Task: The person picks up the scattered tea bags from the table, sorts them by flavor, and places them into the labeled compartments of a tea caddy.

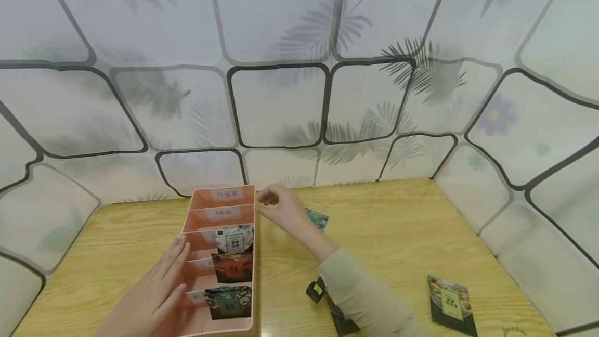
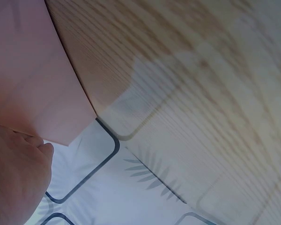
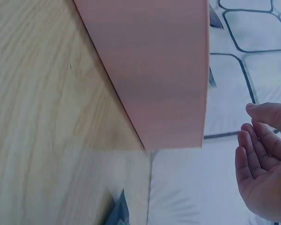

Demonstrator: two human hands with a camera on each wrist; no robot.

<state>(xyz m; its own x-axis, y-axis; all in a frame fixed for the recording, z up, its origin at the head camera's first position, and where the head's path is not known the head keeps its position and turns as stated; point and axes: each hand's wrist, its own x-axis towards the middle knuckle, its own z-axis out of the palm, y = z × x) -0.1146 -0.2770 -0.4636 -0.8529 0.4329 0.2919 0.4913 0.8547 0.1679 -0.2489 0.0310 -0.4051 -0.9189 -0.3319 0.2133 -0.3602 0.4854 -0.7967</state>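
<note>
A pink divided box (image 1: 198, 218) stands on the table, with paper labels on its dividers. Three tea packets stand in its nearer compartments: a white-and-black one (image 1: 235, 241), a red one (image 1: 233, 268) and a dark green one (image 1: 229, 303). My left hand (image 1: 152, 287) rests along the box's left rim, fingers extended. At the far right edge of the box is my right hand (image 1: 285, 209); its fingers are loosely bent and hold nothing. The right wrist view shows this hand (image 3: 267, 159) apart from the box's side wall (image 3: 150, 70).
A green packet (image 1: 319, 218) lies behind my right wrist. One with a yellow label (image 1: 451, 303) is at the table's right, and a dark one (image 1: 343, 324) is partly under my sleeve. A small black device (image 1: 314, 291) sits by that forearm. Patterned cloth (image 1: 281, 108) walls the table.
</note>
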